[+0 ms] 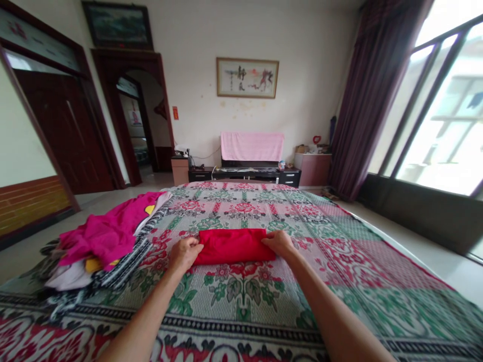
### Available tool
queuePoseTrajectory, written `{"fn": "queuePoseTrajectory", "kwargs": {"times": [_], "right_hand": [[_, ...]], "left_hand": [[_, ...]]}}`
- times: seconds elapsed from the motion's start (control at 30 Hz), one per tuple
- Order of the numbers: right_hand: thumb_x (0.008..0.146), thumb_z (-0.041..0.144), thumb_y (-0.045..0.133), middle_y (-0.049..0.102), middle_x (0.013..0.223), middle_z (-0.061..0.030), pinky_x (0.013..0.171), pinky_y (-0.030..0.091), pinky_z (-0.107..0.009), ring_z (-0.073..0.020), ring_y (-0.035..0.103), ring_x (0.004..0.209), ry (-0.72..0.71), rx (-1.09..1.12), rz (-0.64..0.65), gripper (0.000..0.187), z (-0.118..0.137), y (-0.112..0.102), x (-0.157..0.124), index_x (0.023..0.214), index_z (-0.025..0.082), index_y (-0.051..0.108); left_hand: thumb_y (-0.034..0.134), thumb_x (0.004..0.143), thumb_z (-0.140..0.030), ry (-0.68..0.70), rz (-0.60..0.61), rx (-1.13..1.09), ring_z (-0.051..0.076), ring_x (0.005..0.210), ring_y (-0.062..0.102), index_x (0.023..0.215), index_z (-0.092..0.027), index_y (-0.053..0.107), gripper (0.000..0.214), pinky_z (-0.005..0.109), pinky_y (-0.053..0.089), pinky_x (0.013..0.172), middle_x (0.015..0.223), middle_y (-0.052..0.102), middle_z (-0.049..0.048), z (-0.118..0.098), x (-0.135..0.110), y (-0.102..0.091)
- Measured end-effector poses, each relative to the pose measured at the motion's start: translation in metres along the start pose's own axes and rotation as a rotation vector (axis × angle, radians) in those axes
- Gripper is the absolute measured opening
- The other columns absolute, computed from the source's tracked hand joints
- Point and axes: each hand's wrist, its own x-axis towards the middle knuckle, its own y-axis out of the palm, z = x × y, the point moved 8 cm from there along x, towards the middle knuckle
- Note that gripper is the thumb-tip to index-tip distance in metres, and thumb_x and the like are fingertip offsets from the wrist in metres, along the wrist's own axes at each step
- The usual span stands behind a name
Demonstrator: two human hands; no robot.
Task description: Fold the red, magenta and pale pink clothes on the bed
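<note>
A red cloth [234, 247], folded into a wide flat rectangle, lies on the flower-patterned bedspread [245, 296] in front of me. My left hand [185, 254] pinches its left edge between thumb and fingers. At the opposite end, my right hand [278, 243] has its fingers closed on the upper right corner. What kind of garment or fabric the red cloth is cannot be made out. Both forearms reach forward across the bedspread.
To the left lies a heap of clothes with a magenta garment [101, 231] on top and a black-and-white striped fabric [126, 261] beneath. Beyond the bed stand a low black cabinet [290, 177] and a screen under a pink towel [252, 146]. A purple curtain [372, 110] hangs right.
</note>
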Motion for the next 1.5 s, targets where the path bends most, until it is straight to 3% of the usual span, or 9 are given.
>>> {"fn": "queuePoseTrajectory", "kwargs": {"times": [0.23, 0.33, 0.5, 0.7, 0.83, 0.93, 1.07, 1.27, 1.5], "right_hand": [[0.066, 0.031, 0.062, 0.065, 0.055, 0.0028, 0.047, 0.036, -0.018, -0.0116, 0.058, 0.055, 0.047, 0.214, -0.02, 0.019, -0.015, -0.007, -0.001, 0.073, 0.02, 0.075], [0.066, 0.031, 0.063, 0.065, 0.056, 0.0022, 0.048, 0.038, -0.018, -0.0118, 0.058, 0.056, 0.052, 0.296, -0.032, 0.019, -0.033, -0.019, 0.006, 0.074, 0.019, 0.075], [0.065, 0.029, 0.064, 0.065, 0.055, 0.0011, 0.049, 0.039, -0.018, -0.0116, 0.058, 0.055, 0.131, 0.295, -0.131, 0.017, -0.081, -0.069, 0.003, 0.073, 0.018, 0.075], [0.066, 0.031, 0.063, 0.066, 0.058, 0.0014, 0.051, 0.041, -0.018, -0.0114, 0.06, 0.057, 0.274, 0.211, -0.211, 0.021, -0.159, -0.138, -0.022, 0.078, 0.018, 0.075], [0.065, 0.031, 0.064, 0.069, 0.064, -0.0014, 0.049, 0.041, -0.018, -0.0123, 0.061, 0.059, 0.342, 0.223, -0.275, 0.024, -0.217, -0.173, -0.03, 0.08, 0.017, 0.075], [0.066, 0.029, 0.064, 0.07, 0.066, -0.0026, 0.049, 0.042, -0.019, -0.0127, 0.061, 0.058, 0.355, 0.212, -0.311, 0.025, -0.246, -0.194, -0.033, 0.083, 0.016, 0.075], [0.067, 0.031, 0.064, 0.071, 0.068, -0.0027, 0.051, 0.043, -0.021, -0.0145, 0.062, 0.062, 0.361, 0.155, -0.376, 0.026, -0.266, -0.217, -0.037, 0.086, 0.018, 0.076], [0.068, 0.03, 0.064, 0.071, 0.07, -0.0034, 0.053, 0.043, -0.022, -0.0164, 0.064, 0.066, 0.396, 0.142, -0.423, 0.026, -0.288, -0.24, -0.033, 0.087, 0.018, 0.076], [0.072, 0.033, 0.062, 0.072, 0.078, -0.0061, 0.06, 0.045, -0.024, -0.0183, 0.064, 0.071, 0.392, 0.073, -0.488, 0.03, -0.308, -0.267, -0.017, 0.094, 0.016, 0.074]], "left_hand": [[0.059, 0.067, -0.041, -0.036, 0.02, -0.082, 0.017, 0.065, 0.059, 0.069, -0.022, 0.07, 0.022, 0.023, 0.035, 0.056, 0.065, 0.067, -0.0001, -0.004, 0.0, -0.01], [0.061, 0.062, -0.043, -0.006, 0.057, -0.179, 0.016, 0.06, 0.057, 0.063, -0.02, 0.068, 0.024, 0.023, 0.034, 0.054, 0.056, 0.062, -0.0017, -0.018, 0.0, -0.005], [0.062, 0.058, -0.044, -0.002, 0.182, -0.444, 0.012, 0.046, 0.047, 0.056, -0.017, 0.06, 0.027, 0.022, 0.029, 0.046, 0.042, 0.048, -0.0052, -0.072, -0.009, 0.029], [0.065, 0.056, -0.037, -0.008, 0.461, -0.626, 0.011, 0.045, 0.048, 0.058, -0.017, 0.057, 0.022, 0.021, 0.032, 0.045, 0.046, 0.053, -0.005, -0.175, -0.046, 0.084], [0.067, 0.057, -0.031, 0.006, 0.528, -0.68, 0.009, 0.043, 0.046, 0.059, -0.016, 0.059, 0.017, 0.02, 0.032, 0.043, 0.045, 0.053, -0.0052, -0.232, -0.068, 0.108], [0.068, 0.058, -0.027, -0.006, 0.555, -0.708, 0.008, 0.04, 0.043, 0.059, -0.016, 0.059, 0.014, 0.02, 0.031, 0.042, 0.043, 0.05, -0.0061, -0.264, -0.078, 0.124], [0.068, 0.059, -0.024, -0.037, 0.549, -0.712, 0.007, 0.039, 0.042, 0.059, -0.016, 0.058, 0.013, 0.019, 0.03, 0.042, 0.042, 0.047, -0.0068, -0.291, -0.085, 0.145], [0.068, 0.061, -0.028, -0.083, 0.573, -0.683, 0.009, 0.039, 0.044, 0.063, -0.016, 0.058, 0.016, 0.019, 0.025, 0.04, 0.038, 0.043, -0.0069, -0.31, -0.086, 0.177], [0.067, 0.066, -0.03, -0.099, 0.614, -0.761, 0.009, 0.042, 0.048, 0.073, -0.014, 0.061, 0.019, 0.019, 0.028, 0.041, 0.041, 0.046, -0.0062, -0.346, -0.087, 0.194]]}}
